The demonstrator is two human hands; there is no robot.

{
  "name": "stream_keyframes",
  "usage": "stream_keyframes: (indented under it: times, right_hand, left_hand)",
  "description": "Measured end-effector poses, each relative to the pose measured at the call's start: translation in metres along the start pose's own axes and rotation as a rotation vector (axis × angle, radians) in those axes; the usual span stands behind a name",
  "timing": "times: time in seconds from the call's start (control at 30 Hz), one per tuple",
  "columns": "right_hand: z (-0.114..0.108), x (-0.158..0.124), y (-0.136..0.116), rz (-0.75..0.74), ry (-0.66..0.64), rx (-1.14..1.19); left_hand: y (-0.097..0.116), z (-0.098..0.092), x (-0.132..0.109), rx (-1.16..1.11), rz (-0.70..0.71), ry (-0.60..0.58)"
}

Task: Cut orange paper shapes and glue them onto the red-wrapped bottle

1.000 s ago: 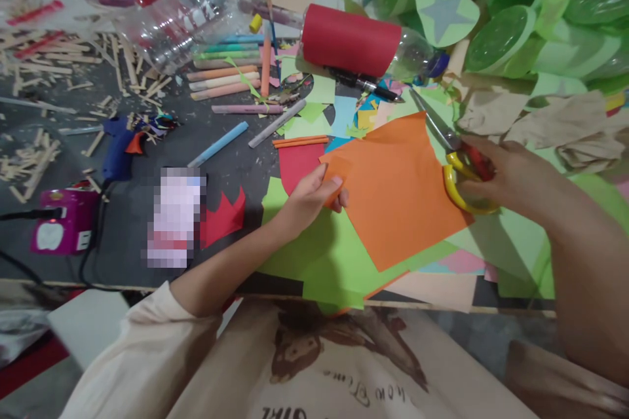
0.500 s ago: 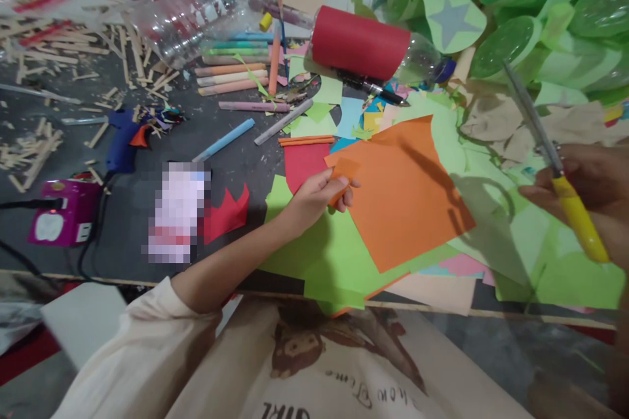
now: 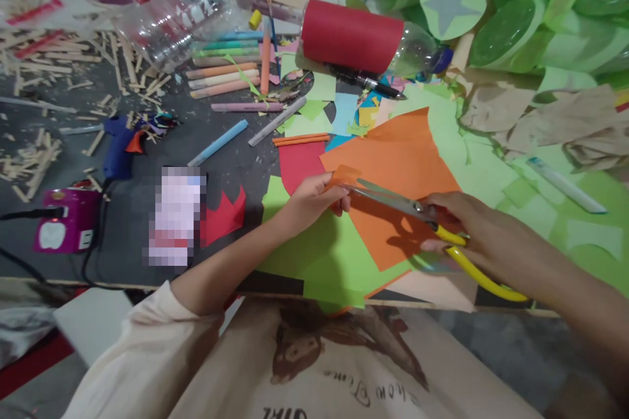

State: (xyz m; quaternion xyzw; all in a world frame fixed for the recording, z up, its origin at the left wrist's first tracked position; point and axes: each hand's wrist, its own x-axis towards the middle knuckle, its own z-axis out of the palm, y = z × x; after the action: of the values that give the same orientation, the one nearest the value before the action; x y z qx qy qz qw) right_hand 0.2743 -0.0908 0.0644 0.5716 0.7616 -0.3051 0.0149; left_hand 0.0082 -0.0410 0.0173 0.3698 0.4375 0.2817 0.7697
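Note:
My left hand (image 3: 322, 195) pinches a small piece of orange paper (image 3: 345, 174) between thumb and fingers. In my right hand (image 3: 457, 216) is a pair of scissors (image 3: 393, 198) with yellow handles, its blades pointing left and reaching the small piece at my left fingertips. Whether the blades touch the paper I cannot tell. Beneath both hands lies a larger orange sheet (image 3: 393, 144), partly hidden by the scissors and my right hand. It rests on bright green paper (image 3: 314, 255). A red paper piece (image 3: 301, 163) lies just beyond my left hand.
Behind the sheets lies a bottle wrapped in red paper (image 3: 351, 36). Several markers (image 3: 223, 72), a phone (image 3: 174, 216), a blue glue gun (image 3: 118, 147) and a purple box (image 3: 66, 219) with cables are on the left. Green-papered bottles (image 3: 508, 33) crowd the back right.
My right hand has come in from the far right with the scissors, whose blades have swung from upright to pointing left at the small orange piece. My left hand stays nearly in place.

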Motion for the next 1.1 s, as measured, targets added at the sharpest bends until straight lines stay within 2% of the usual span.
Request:
stream_keyframes:
  times: [0.57, 1.1]
  right_hand:
    - [0.004, 0.014, -0.015, -0.022, -0.057, 0.068]
    - [0.006, 0.017, -0.013, -0.023, -0.060, 0.142]
  left_hand:
    - [0.000, -0.004, 0.001, 0.061, 0.009, -0.078]
    - [0.000, -0.006, 0.000, 0.046, 0.038, -0.120]
